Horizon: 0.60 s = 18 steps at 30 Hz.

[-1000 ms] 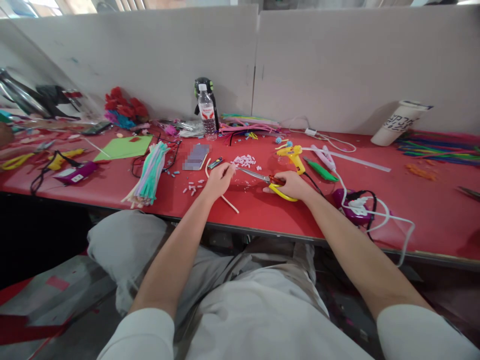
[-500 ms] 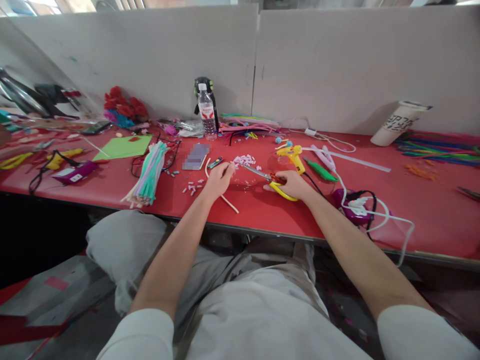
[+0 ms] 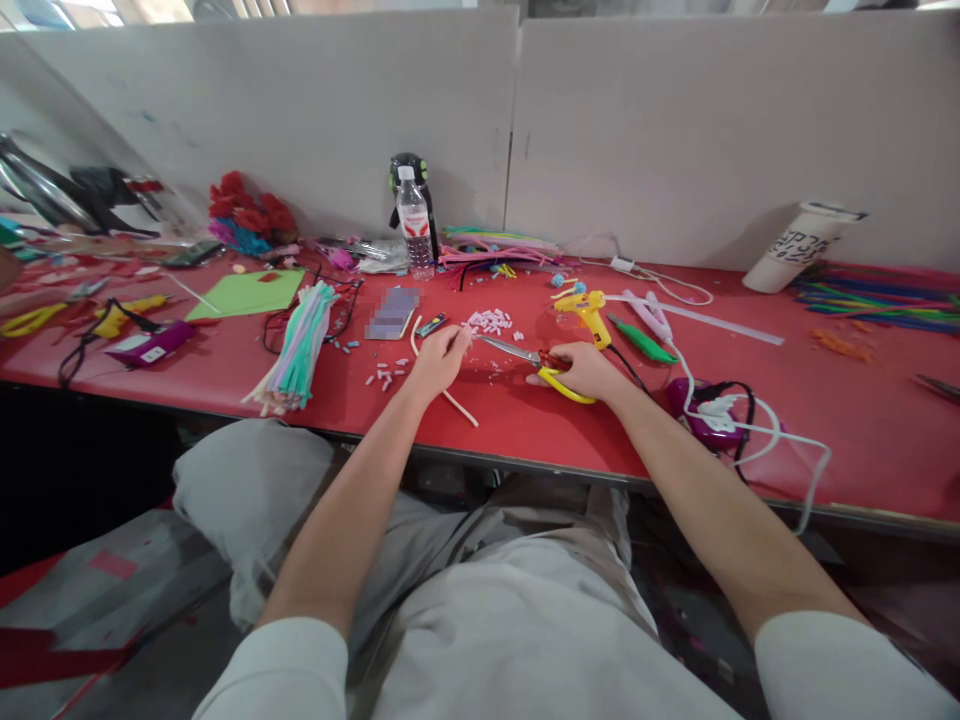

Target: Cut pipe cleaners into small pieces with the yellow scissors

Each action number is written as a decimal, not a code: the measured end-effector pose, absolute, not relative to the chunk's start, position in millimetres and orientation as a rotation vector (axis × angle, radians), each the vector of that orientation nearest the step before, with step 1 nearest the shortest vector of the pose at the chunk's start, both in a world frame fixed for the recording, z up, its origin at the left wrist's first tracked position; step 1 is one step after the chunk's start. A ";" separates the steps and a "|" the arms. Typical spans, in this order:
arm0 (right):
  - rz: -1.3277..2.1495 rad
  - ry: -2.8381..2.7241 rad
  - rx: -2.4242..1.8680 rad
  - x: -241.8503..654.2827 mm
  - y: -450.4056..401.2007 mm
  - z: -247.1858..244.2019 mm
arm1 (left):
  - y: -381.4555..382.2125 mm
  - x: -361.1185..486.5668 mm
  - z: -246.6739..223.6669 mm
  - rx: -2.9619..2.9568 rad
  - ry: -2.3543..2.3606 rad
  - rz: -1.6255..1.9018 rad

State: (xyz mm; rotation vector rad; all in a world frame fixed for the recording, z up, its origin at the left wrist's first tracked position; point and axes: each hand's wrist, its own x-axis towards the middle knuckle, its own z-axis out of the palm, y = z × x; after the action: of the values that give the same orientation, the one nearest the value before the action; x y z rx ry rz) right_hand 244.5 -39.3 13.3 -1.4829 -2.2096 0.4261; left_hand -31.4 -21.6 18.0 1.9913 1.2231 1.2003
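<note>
Tabletop (image 3: 862, 430) spans mid-frame; at centre, scissors (image 3: 517, 350), wrapped by the right hand's (image 3: 585, 368) fingers, have just brought their tips to the left hand (image 3: 437, 358), within snipping reach. Its fingertips press together, contents indistinct. Right of centre, a glue gun (image 3: 589, 314) crowds the workspace; pink pieces (image 3: 490, 321) lie behind the blades.

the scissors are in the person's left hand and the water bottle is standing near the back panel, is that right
Not quite: the head view shows the scissors in the right hand, not the left hand. The water bottle is indeed standing near the back panel.
</note>
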 end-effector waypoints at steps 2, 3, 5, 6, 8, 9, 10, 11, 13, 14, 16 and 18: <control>0.420 -2.216 -1.482 244.4 -39.2 13.5 | -21.7 -31.3 18.1 1.994 1.222 1.201; 0.418 -2.218 -1.483 244.4 -39.1 13.6 | -21.7 -31.3 18.2 1.996 1.220 1.201; 0.416 -2.218 -1.492 244.4 -39.0 13.8 | -21.8 -31.4 18.2 1.998 1.220 1.200; 0.415 -2.218 -1.496 244.4 -38.9 13.8 | -21.9 -31.4 18.2 1.998 1.222 1.198; 0.411 -2.222 -1.491 244.5 -38.7 13.7 | -22.0 -31.4 18.0 1.997 1.228 1.190; 0.405 -2.227 -1.483 244.5 -38.6 13.6 | -22.0 -31.4 17.9 1.996 1.230 1.190; 0.400 -2.231 -1.476 244.5 -38.5 13.4 | -22.0 -31.4 17.9 1.994 1.229 1.193; 0.398 -2.234 -1.471 244.6 -38.4 13.3 | -22.1 -31.4 17.9 1.995 1.227 1.195; 0.406 -2.231 -1.473 244.6 -38.3 13.1 | -22.4 -31.3 18.2 2.000 1.224 1.196; 0.415 -2.227 -1.478 244.5 -38.4 13.1 | -22.5 -31.3 18.5 2.003 1.225 1.194; 0.430 -2.217 -1.490 244.3 -38.8 13.3 | -22.6 -31.3 18.9 2.004 1.231 1.187; 0.430 -2.213 -1.494 244.2 -39.4 13.7 | -22.5 -31.3 19.1 2.000 1.236 1.184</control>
State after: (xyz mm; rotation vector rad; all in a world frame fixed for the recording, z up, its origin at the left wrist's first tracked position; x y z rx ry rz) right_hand 244.2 -39.4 13.7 -1.4945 -2.2130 0.4296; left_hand -31.3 -22.5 19.1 2.0000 1.2355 1.1845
